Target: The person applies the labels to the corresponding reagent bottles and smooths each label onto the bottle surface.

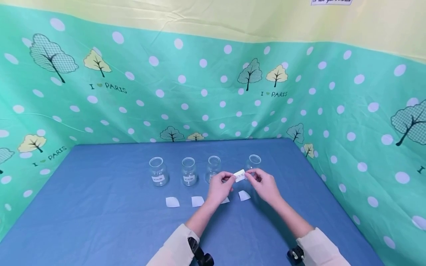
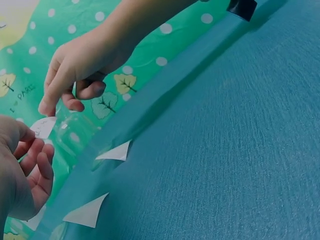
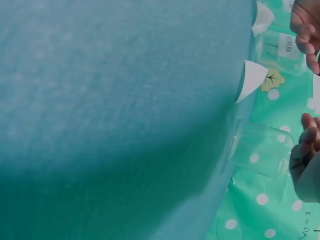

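Note:
A small white label (image 1: 239, 176) with dark printed writing is held up in front of the jars. My left hand (image 1: 219, 187) pinches its left edge between thumb and index finger. The right hand (image 1: 266, 186) pinches the right edge; in the left wrist view, its fingertips meet the top of the label (image 2: 44, 127). Just behind the right hand stands a clear glass jar (image 3: 260, 150), with no label showing on it. Another glass jar (image 1: 213, 166) is behind the left hand, partly hidden, and carries a label (image 3: 288, 46).
Farther left stand two open glass jars, one (image 1: 157, 166) at the end and one (image 1: 188, 168) beside it, both labelled. Curled white paper pieces, among them one (image 1: 172, 202) and another (image 1: 244, 195), lie in front on the blue tablecloth (image 1: 116, 229). A patterned curtain (image 1: 199, 81) surrounds the table.

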Motion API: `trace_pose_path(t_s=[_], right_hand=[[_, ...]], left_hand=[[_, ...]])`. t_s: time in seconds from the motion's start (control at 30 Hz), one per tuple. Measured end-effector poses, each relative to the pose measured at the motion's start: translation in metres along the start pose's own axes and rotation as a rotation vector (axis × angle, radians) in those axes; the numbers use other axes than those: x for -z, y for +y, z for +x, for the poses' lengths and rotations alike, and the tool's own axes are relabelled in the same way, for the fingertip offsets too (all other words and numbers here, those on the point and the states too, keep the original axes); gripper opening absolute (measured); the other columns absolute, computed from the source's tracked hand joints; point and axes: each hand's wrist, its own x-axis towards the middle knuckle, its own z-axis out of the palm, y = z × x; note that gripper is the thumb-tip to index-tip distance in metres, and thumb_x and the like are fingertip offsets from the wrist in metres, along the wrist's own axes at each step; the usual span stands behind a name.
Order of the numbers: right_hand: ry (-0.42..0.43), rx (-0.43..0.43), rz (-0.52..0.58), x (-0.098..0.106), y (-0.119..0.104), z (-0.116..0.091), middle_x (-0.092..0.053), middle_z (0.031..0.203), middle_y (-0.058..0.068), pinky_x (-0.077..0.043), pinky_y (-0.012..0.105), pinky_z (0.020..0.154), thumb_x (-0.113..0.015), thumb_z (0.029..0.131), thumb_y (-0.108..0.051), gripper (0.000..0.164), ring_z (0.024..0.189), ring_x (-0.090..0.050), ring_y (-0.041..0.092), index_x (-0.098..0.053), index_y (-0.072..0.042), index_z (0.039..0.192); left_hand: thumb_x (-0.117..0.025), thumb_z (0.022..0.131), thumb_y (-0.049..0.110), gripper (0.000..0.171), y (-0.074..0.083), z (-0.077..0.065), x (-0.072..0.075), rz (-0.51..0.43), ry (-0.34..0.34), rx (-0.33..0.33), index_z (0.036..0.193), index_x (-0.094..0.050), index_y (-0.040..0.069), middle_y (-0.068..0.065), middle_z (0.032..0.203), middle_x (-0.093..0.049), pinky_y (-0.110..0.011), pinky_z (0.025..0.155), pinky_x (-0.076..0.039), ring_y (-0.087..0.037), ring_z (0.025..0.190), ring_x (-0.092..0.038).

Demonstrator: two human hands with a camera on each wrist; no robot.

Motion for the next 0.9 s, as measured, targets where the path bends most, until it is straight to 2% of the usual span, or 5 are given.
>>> trace_pose_path(t_s=[0.13,0.27,0.57,0.9], right_hand=[[-0.068,-0.084,0.03,0.002,0.0,0.001,-0.055,0.061,0.0,-0.038,0.022,0.049,-0.063,0.09,-0.024,0.016,0.05,-0.045,0.004,-0.068,-0.01,0.096],[-0.075,-0.124,0.046,0.002,0.002,0.001,-0.053,0.061,0.0,-0.038,0.021,0.049,-0.068,0.086,-0.019,0.012,0.052,-0.044,0.004,-0.069,-0.008,0.091],[-0.075,-0.141,0.088,0.008,0.008,-0.001,-0.055,0.061,0.004,-0.039,0.019,0.05,-0.07,0.084,-0.016,0.012,0.054,-0.045,0.006,-0.07,-0.004,0.087],[-0.086,-0.162,0.115,0.012,0.027,-0.001,-0.056,0.06,0.003,-0.039,0.021,0.048,-0.07,0.084,-0.019,0.014,0.051,-0.046,0.003,-0.069,-0.006,0.089]], left_hand=[[-0.063,0.088,0.019,0.02,-0.001,0.0,0.0,0.03,-0.019,-0.016,0.097,-0.068,0.002,-0.009,0.082,-0.064,-0.023,0.056,-0.051,-0.008,0.053,-0.057],[-0.063,0.088,0.02,0.02,-0.002,0.0,-0.001,0.056,-0.031,-0.025,0.098,-0.068,0.002,-0.009,0.083,-0.064,-0.023,0.056,-0.05,-0.009,0.054,-0.058],[-0.068,0.085,0.022,0.019,-0.004,0.005,-0.007,0.16,-0.038,-0.065,0.093,-0.07,0.004,-0.007,0.079,-0.065,-0.021,0.053,-0.047,-0.007,0.057,-0.054],[-0.069,0.083,0.023,0.015,-0.006,0.013,-0.019,0.31,0.013,-0.117,0.089,-0.073,0.009,-0.002,0.079,-0.068,-0.019,0.058,-0.043,-0.006,0.065,-0.053]])
